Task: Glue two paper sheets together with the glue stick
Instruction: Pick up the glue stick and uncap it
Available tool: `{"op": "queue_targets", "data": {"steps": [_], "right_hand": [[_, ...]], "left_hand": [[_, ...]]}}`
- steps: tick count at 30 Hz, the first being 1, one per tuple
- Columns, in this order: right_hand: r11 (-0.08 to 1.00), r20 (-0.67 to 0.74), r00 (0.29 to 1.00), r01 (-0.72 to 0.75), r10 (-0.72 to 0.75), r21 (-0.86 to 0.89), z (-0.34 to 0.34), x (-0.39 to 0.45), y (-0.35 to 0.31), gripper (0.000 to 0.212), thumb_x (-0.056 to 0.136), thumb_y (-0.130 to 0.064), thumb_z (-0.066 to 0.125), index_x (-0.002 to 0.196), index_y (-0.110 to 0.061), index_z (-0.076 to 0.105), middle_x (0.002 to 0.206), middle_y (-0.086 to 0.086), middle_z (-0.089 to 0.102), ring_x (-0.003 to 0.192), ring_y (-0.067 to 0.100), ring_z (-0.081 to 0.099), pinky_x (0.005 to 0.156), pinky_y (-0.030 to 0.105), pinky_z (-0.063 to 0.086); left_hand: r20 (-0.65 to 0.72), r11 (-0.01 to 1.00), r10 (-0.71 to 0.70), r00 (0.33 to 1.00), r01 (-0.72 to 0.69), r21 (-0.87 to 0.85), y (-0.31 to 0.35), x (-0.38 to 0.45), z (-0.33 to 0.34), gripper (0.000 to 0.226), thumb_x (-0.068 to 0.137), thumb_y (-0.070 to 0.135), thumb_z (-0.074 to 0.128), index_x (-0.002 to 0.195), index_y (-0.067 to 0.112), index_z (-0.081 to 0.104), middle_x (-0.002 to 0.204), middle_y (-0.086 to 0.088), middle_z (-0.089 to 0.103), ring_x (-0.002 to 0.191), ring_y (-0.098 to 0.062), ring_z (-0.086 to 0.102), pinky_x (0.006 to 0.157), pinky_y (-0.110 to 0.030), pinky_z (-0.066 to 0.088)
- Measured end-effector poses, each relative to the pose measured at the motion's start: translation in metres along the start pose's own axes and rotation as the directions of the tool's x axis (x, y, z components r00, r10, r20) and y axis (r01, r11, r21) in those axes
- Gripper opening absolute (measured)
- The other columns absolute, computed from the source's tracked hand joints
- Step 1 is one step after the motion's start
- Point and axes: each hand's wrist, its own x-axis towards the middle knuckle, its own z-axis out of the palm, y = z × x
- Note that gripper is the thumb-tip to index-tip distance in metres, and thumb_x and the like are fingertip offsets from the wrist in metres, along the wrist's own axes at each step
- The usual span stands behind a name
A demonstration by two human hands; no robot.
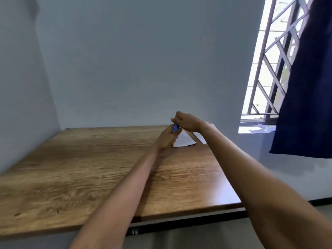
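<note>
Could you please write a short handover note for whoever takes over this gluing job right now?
Left hand: closed around the blue glue stick.
Right hand: fingers at the stick's top, apparently on the cap; too blurred to tell whether it is on or off.
White paper: lies on the wooden table at its far right corner, behind the hands; the sheet count is unclear.
Done: stick picked up.
Left: apply glue, press the sheets together.

wooden table [71, 168], white paper sheets [185, 141]

No lettering can be read anywhere; the blue glue stick [175, 128] is too blurred.
</note>
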Motion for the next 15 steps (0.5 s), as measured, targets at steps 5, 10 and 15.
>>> {"op": "queue_targets", "data": {"steps": [5,10,15], "right_hand": [[0.98,0.219,0.966,0.101,-0.137,0.169,0.011,0.037,-0.036,0.027,0.102,-0.028,0.034,0.084,-0.008,0.037,0.071,0.005,0.039,0.058,0.013,0.034,0.054,0.022,0.034],[0.952,0.255,0.949,0.106,-0.183,0.288,0.008,0.063,-0.053,0.015,0.098,-0.018,0.042,0.083,-0.016,0.04,0.075,0.002,0.043,0.068,0.013,0.043,0.061,0.023,0.04],[0.927,0.031,0.982,0.167,-0.188,0.335,0.002,0.084,-0.039,0.024,0.097,-0.025,0.049,0.116,-0.012,0.055,0.097,0.006,0.056,0.085,0.015,0.051,0.068,0.023,0.045]], "left_hand": [[0.076,0.994,-0.106,0.992,0.105,0.005,-0.012,-0.004,-0.063,0.014,0.1,0.026,0.039,0.089,0.022,0.047,0.064,0.002,0.038,0.053,-0.01,0.034,0.051,-0.023,0.032],[0.097,0.978,-0.21,0.973,0.208,0.03,-0.026,0.0,-0.109,0.023,0.098,0.027,0.042,0.077,0.017,0.043,0.058,0.002,0.035,0.045,-0.008,0.03,0.045,-0.021,0.027],[-0.02,0.975,-0.215,0.977,0.213,-0.056,-0.054,-0.002,-0.129,0.026,0.1,0.032,0.036,0.083,0.015,0.046,0.061,0.001,0.039,0.049,-0.011,0.036,0.049,-0.021,0.033]]}}
